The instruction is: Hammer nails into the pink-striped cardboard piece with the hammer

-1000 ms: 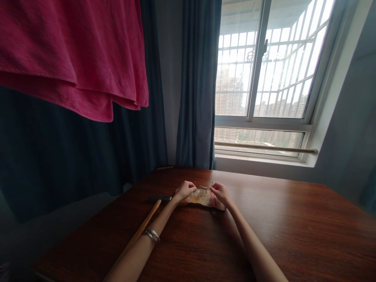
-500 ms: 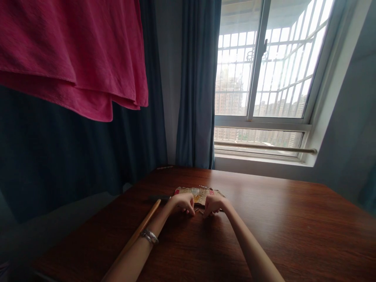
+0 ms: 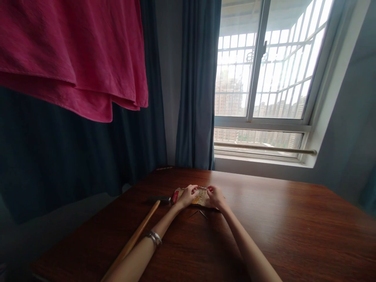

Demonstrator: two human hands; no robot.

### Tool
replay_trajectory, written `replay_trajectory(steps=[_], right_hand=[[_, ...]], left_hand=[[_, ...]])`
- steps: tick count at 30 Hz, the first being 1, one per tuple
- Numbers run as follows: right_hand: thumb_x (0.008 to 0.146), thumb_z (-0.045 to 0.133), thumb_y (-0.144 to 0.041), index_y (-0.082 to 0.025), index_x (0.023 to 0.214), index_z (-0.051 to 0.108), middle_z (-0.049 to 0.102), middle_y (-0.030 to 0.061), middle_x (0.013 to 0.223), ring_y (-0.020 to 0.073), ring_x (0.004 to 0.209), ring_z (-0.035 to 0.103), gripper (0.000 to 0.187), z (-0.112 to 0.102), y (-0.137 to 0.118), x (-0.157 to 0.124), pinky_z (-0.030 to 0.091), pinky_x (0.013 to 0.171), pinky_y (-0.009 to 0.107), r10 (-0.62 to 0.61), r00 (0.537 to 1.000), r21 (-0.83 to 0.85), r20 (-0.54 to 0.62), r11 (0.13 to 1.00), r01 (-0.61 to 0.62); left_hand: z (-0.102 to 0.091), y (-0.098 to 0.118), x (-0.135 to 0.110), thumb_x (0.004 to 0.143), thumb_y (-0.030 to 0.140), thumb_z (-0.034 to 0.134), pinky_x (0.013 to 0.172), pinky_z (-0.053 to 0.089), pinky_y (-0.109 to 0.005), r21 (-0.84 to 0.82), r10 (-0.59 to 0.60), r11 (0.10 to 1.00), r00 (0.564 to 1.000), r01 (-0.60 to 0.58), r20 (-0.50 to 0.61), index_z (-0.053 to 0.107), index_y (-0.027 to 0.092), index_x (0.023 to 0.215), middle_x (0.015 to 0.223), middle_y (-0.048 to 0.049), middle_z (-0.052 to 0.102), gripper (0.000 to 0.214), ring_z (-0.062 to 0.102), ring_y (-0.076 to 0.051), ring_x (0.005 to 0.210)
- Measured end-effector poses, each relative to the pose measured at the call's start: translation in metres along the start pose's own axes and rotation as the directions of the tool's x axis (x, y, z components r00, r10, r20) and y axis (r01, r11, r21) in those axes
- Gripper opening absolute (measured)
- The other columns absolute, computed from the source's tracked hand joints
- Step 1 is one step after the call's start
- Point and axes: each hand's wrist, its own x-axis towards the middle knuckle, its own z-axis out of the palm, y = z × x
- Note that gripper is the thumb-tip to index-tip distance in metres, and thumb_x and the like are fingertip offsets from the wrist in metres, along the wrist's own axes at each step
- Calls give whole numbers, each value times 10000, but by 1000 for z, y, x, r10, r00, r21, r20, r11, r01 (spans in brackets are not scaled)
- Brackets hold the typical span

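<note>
A thin, tan-patterned slab with red patches lies on the table, a row of several nails standing upright along its far side. My left hand reaches over the slab's left part, fingers pinched together at the left end of the row. At the other end, my right hand is also closed in a pinch close to the nails. Whatever is between the fingertips is too small to make out. Two loose nails lie apart on the wood in front of the slab.
A hammer lies left of my left arm, its wooden handle slanting toward me and its dark head beside the slab. The brown table reaches to the curtain and window wall. A pink towel hangs upper left.
Both hands have moved forward and up from the loose nails in front of the slab to the two ends of the upright row. The loose nails are now uncovered.
</note>
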Motion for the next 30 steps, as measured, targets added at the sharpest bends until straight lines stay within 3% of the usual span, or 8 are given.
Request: replay_trajectory(steps=[5, 9, 15, 22, 30], right_hand=[[788, 458, -189, -188, 849, 651, 647, 50, 902, 138, 794, 582, 202, 18, 8, -10, 407, 736, 217, -41, 998, 3, -51, 999, 41], [802, 458, -239, -216, 846, 625, 625, 32, 930, 129, 805, 567, 174, 21, 12, -14, 390, 740, 212, -37, 995, 6, -93, 999, 38], [804, 461, -288, -245, 798, 610, 628, 5, 890, 131, 791, 560, 155, 22, 13, -13, 372, 716, 218, 13, 994, 21, -108, 1000, -11], [805, 457, -330, -285, 820, 610, 656, -19, 842, 140, 754, 576, 160, 17, 14, -15, 352, 625, 224, 83, 994, 63, -69, 995, -78], [845, 373, -363, -277, 912, 540, 652, -15, 822, 133, 708, 583, 200, 13, 4, -15, 391, 633, 233, 135, 990, 194, -43, 973, -124]], left_hand=[[12, -14, -3, 784, 246, 482, 792, 446, -267, -30, 86, 996, 996, -86, 0, 640, 149, 984, 931, -65, 621, 273, 578, -151, 831], [21, -19, 1, 759, 226, 513, 728, 456, -256, -53, 49, 997, 997, -53, -65, 663, 133, 882, 887, -69, 617, 216, 576, -144, 772], [31, -24, 8, 735, 208, 545, 666, 439, -252, 41, -20, 999, 990, 25, -138, 664, 133, 776, 760, -51, 622, 146, 560, -128, 659], [32, -27, 10, 761, 235, 509, 662, 435, -232, -43, 0, 999, 976, -9, -219, 619, 141, 775, 793, -44, 618, 145, 564, -124, 710], [32, -32, 10, 747, 294, 508, 647, 444, -241, -172, -30, 985, 988, 4, -150, 600, 131, 770, 741, -38, 619, 189, 566, -136, 686]])
